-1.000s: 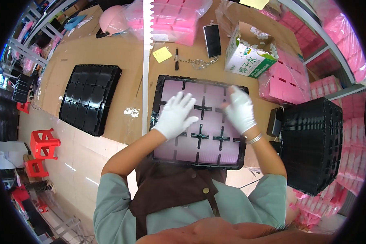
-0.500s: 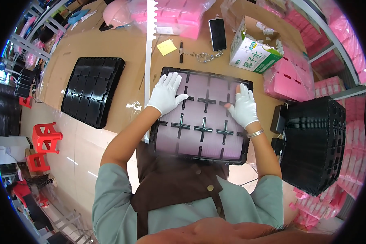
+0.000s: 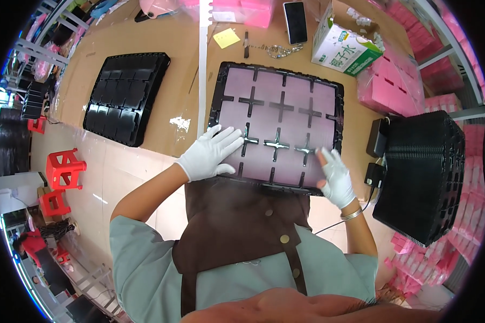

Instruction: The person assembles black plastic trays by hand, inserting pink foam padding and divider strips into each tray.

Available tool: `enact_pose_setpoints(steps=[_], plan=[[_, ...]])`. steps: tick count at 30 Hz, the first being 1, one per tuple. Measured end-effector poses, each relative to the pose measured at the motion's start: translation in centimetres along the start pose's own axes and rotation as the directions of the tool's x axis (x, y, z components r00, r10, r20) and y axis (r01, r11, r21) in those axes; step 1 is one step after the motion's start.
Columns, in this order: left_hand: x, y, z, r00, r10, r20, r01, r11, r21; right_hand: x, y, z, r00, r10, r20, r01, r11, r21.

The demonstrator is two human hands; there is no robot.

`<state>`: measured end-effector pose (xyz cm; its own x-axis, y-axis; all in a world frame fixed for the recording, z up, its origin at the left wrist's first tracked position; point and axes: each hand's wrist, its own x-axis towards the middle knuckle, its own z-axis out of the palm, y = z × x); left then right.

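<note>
In the head view, the rectangular black plastic tray with raised crosses (image 3: 339, 105) lies on the brown cardboard-covered table (image 3: 183, 91), directly before the person, filled with pale pink-violet flat pieces (image 3: 267, 118). The left hand in a white glove (image 3: 213, 153) rests palm down at the near left side, fingers spread wide, gripping nothing. The right hand in a white glove (image 3: 337, 177) is at the near right corner, thumb apart from the fingers; it is blurred — I cannot tell whether it touches. The step seems to be smoothing the pieces; the next move, I judge, calls for light, even palms. The left hand hides part of the tray's left edge — and the round pink object (image 3: 159, 6) is cut off above.
</note>
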<state>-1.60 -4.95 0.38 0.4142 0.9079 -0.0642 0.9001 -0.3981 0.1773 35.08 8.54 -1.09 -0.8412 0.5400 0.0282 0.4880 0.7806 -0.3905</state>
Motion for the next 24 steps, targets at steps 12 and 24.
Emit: enact_pose_setpoints(steps=[12, 24], plan=[[-4.8, 1.0, 0.6, 0.994, 0.105, -0.028, -0.108, 0.983, -0.149, -2.0, 0.8, 0.9, 0.983, -0.134, -0.123, 0.158, 0.965, 0.211], [-5.5, 2.8, 1.6, 0.838, -0.514, -0.184, 0.409, 0.814, -0.411, -4.1, 1.4, 0.2, 0.745, 0.582, -0.326, -0.480, 0.807, 0.345]])
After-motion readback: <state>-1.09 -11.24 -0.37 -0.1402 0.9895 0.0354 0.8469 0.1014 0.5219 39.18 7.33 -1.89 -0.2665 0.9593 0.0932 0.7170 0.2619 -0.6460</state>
